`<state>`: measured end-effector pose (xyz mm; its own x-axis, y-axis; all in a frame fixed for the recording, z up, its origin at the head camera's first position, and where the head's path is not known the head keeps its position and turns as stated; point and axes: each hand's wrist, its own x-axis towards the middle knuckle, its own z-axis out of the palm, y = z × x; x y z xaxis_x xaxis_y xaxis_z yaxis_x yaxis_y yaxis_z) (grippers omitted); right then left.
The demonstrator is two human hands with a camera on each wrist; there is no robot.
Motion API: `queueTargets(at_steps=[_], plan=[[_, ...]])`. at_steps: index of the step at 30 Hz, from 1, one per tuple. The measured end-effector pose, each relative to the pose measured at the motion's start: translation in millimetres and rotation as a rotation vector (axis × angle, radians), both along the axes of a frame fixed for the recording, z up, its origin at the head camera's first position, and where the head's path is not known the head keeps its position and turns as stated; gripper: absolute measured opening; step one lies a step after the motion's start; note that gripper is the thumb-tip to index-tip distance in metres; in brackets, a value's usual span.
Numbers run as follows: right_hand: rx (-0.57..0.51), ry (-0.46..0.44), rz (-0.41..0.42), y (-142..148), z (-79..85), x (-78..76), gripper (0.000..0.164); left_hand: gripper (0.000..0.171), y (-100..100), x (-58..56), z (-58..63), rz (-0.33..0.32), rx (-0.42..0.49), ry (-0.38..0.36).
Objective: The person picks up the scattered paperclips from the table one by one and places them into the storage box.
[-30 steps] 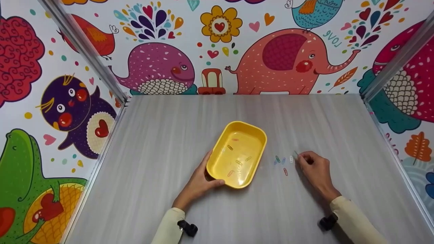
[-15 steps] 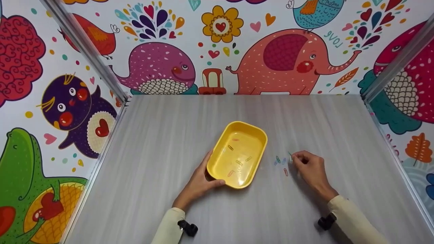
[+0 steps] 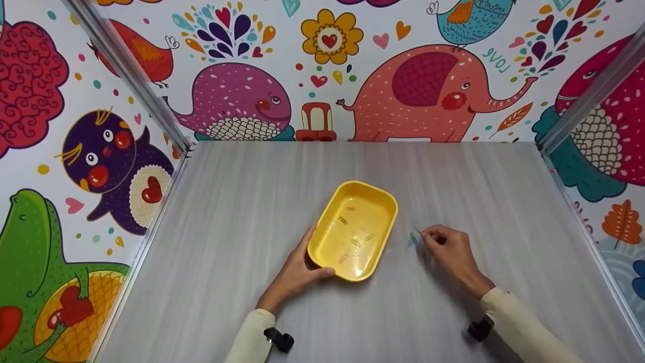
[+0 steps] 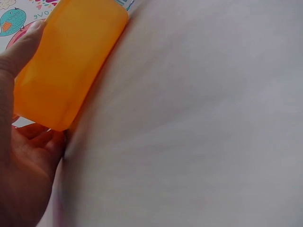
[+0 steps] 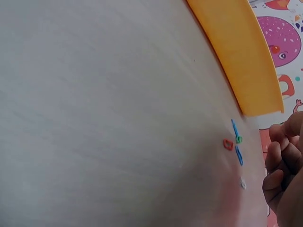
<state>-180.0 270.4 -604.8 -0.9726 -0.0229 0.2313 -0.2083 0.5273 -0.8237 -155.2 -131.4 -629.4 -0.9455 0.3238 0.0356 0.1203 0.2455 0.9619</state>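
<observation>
My left hand [image 3: 297,272] grips the near left corner of a yellow plastic tray [image 3: 375,212], thumb over the rim and fingers along the side. Several paper clips lie inside, among them a pink paper clip [image 3: 343,258] and a dark one. To the right of the tray, my right hand [image 3: 453,252] pinches a green paper clip [image 3: 417,231] between thumb and index finger, above the loose clips. In the right wrist view, a red paper clip [image 5: 228,144], another green clip [image 5: 239,140], two blue ones and a white paper clip [image 5: 243,183] lie on the table below the hand.
The grey wood-grain table [image 3: 242,201] meets cartoon-printed walls at the back and sides. Metal posts stand at both rear corners, such as the left post [image 3: 136,75]. A small black camera [image 3: 279,339] sits on the left wrist.
My right hand has moved left toward the tray with the green paper clip, passing over the loose clips and covering some of them. My left hand and the tray have stayed in place.
</observation>
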Motion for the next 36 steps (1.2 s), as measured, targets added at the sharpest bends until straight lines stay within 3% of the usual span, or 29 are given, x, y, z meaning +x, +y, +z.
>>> queueTargets(at_steps=[12, 28, 36], plan=[[-0.078, 0.003, 0.154, -14.7, 9.5, -6.6, 0.006, 0.122, 0.5, -0.3, -0.7, 0.001, -0.004, 0.014], [0.070, 0.089, 0.243, -35.0, 21.7, -20.1, 0.006, 0.122, 0.8, -1.3, 1.4, 0.008, -0.011, 0.002], [0.081, 0.073, 0.299, -43.4, 26.1, -25.5, 0.007, 0.122, 0.2, -0.1, 0.0, 0.009, -0.019, 0.006]])
